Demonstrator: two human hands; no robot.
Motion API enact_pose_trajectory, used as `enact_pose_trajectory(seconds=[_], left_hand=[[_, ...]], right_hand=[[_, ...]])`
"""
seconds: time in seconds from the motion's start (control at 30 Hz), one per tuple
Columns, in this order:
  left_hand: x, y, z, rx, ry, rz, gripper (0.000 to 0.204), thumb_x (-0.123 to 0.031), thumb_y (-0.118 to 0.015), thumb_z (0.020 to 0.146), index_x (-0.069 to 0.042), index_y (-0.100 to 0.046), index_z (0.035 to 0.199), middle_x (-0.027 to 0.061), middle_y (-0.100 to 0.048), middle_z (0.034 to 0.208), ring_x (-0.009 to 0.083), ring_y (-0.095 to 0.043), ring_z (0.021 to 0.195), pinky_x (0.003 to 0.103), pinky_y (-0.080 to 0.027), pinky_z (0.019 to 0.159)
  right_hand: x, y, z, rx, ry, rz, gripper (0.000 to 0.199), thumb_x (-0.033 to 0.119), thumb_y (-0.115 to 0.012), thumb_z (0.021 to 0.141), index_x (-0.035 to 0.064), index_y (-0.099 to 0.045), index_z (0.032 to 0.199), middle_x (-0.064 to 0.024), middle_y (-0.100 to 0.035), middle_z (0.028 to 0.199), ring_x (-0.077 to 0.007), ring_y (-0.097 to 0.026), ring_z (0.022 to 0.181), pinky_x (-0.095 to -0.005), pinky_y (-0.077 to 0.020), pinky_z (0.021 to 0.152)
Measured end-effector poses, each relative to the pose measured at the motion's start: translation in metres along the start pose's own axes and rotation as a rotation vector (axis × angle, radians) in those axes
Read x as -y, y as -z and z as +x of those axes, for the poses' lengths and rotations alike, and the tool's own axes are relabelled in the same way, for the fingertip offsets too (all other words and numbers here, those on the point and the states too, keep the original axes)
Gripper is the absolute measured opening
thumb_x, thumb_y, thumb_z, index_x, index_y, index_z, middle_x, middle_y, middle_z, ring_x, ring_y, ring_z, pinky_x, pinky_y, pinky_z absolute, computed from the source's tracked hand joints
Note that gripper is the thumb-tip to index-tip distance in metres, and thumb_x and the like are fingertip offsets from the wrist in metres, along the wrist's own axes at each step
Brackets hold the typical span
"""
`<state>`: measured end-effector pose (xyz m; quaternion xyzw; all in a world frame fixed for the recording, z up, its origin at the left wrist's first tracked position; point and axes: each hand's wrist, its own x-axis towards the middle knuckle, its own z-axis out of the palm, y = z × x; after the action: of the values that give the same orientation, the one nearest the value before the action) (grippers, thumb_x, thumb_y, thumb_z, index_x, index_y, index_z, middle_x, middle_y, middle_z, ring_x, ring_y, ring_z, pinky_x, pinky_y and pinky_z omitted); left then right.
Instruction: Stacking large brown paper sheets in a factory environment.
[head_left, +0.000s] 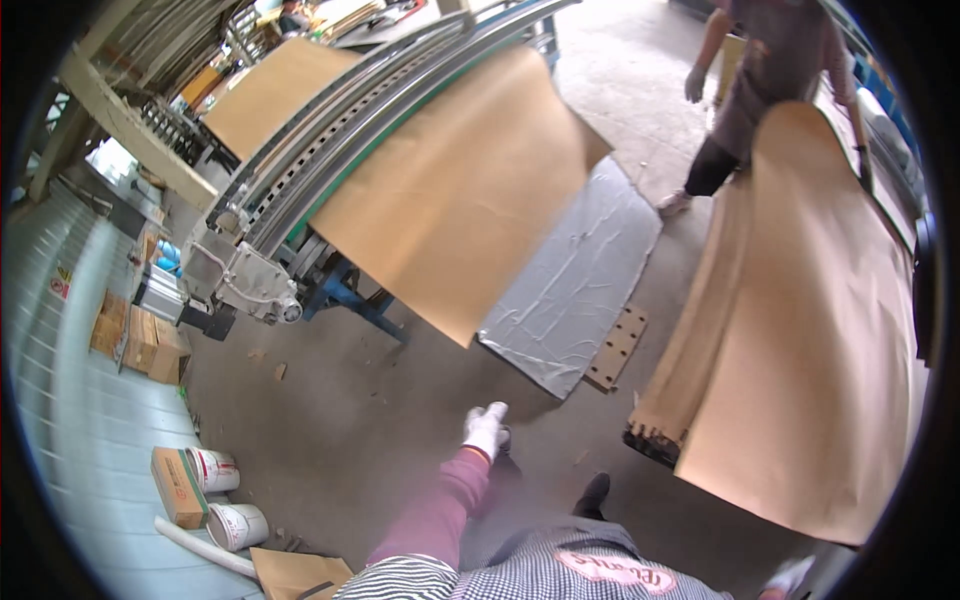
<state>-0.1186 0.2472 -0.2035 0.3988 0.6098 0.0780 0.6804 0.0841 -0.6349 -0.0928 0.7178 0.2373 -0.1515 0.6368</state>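
The right hand was blurred near the brown stack's lower edge, fingers unreadable. The gloved left hand hung over the floor, its finger spread impossible to tell. Floor ran ahead to the grey panel and between panel and stack. Beyond, the brown sheet sloped from the machine. A co-worker stood past the stack.

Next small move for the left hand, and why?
Probably raise the left hand to the near corner of the brown sheet beside the long machine. The hand looks empty, its fingers point roughly that way, and a gap remains. That corner juts out past the grey panel with no hand on it, so it seems the easiest place to grip.
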Motion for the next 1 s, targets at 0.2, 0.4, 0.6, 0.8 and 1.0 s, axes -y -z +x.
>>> enact_pose_trajectory(seconds=[0.2,0.4,0.6,0.8,1.0], left_hand=[[-0.112,0.097,0.161,-0.533,-0.271,0.353,0.097,-0.038,-0.073,0.072,0.009,-0.021,0.139,0.0292,-0.032,0.141,0.0355,-0.034,0.131,0.035,-0.027,0.108],[-0.194,0.174,0.327,-0.35,-0.652,-0.021,0.077,-0.029,-0.077,0.074,0.009,-0.04,0.129,0.0192,-0.053,0.124,0.0287,-0.054,0.109,0.031,-0.041,0.095],[-0.193,0.118,0.311,0.203,-0.159,-0.315,0.024,-0.011,-0.063,0.087,-0.001,-0.058,0.108,0.0089,-0.063,0.104,0.0209,-0.063,0.091,0.039,-0.056,0.076],[-0.286,0.033,0.129,0.608,-0.2,-0.527,0.026,-0.019,-0.057,0.092,-0.001,-0.053,0.11,0.0117,-0.062,0.099,0.0261,-0.065,0.085,0.041,-0.06,0.07],[-0.351,0.042,0.008,0.57,-0.405,-0.544,0.049,-0.024,-0.064,0.087,-0.001,-0.043,0.126,0.0112,-0.055,0.114,0.0233,-0.059,0.099,0.037,-0.056,0.079]], right_hand=[[0.082,0.304,-0.058,0.412,0.091,0.947,0.042,0.036,-0.052,0.09,0.0045,-0.058,0.118,-0.0086,-0.063,0.106,-0.0216,-0.06,0.094,-0.0329,-0.0468,0.082],[0.136,0.581,-0.056,0.918,0.045,1.925,0.037,0.029,-0.054,0.092,0.0032,-0.056,0.117,-0.0102,-0.063,0.1,-0.0207,-0.062,0.086,-0.0317,-0.0503,0.074],[0.136,0.733,0.015,0.744,0.356,2.158,0.026,0.03,-0.051,0.089,0.0065,-0.059,0.082,-0.0019,-0.056,0.065,-0.0114,-0.051,0.053,-0.0268,-0.0429,0.049],[0.175,0.832,0.063,1.548,0.882,3.144,0.026,0.035,-0.049,0.095,0.0134,-0.047,0.109,0.0014,-0.048,0.081,-0.0146,-0.049,0.075,-0.033,-0.0437,0.071],[-0.015,0.879,0.082,0.757,0.396,3.956,0.038,0.043,-0.049,0.093,0.0065,-0.054,0.103,-0.0078,-0.057,0.084,-0.0206,-0.056,0.073,-0.036,-0.0487,0.068]])
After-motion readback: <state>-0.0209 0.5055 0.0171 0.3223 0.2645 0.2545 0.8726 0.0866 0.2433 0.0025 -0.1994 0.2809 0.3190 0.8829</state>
